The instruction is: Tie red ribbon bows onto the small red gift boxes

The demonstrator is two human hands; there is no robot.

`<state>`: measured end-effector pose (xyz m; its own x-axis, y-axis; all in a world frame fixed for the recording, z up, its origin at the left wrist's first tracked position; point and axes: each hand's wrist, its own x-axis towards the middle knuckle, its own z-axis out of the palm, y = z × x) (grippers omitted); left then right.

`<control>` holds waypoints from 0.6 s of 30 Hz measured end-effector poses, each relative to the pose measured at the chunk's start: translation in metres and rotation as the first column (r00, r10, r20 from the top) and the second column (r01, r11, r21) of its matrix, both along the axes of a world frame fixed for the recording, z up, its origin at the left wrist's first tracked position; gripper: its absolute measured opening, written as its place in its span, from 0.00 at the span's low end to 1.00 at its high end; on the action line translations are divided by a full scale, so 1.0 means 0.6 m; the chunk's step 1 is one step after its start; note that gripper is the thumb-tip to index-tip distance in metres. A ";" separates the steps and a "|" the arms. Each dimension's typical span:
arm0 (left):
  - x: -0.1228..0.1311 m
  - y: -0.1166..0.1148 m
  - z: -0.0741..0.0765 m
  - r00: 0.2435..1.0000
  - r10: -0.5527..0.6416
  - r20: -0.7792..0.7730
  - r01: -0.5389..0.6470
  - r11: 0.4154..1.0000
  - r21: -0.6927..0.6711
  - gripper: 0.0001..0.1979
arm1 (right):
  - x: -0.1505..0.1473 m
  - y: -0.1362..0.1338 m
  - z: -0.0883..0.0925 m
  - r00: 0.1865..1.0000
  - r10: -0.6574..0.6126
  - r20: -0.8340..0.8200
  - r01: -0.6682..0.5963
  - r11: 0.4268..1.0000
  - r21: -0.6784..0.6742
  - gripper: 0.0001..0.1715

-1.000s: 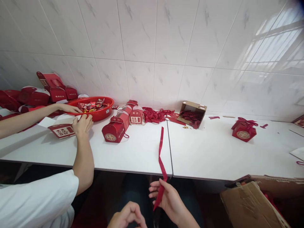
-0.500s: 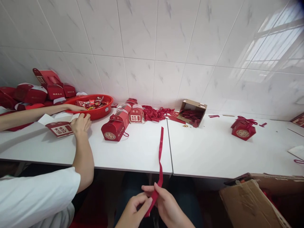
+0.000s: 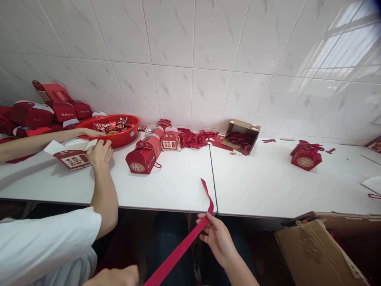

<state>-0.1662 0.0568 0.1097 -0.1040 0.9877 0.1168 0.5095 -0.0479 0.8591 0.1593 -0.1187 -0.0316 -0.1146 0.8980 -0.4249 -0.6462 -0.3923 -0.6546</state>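
Note:
A long red ribbon runs taut from the lower left up through my right hand, which pinches it between thumb and fingers. Past my right hand its free end bends up over the table's front edge. My left hand is blurred at the bottom edge, curled, at the ribbon's lower stretch; its fingertips and that end are cut off by the frame. Nearest on the table stand several red gift boxes. A red box with a bow stands at the right.
To the left, a co-worker's hands are at a red basin of wrapped sweets and an open red-and-white box. Loose ribbons and a small carton lie by the wall. A large cardboard box stands lower right.
My left hand has moved down and left, drawing the ribbon out between my hands. My right hand has shifted up and slightly right. The ribbon's free end has come lower.

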 end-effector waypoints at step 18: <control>-0.099 0.116 -0.054 0.956 0.285 -0.073 -0.250 0.917 0.309 0.20 | 0.089 0.016 -0.017 0.875 -0.482 -0.038 0.482 0.876 0.005 0.15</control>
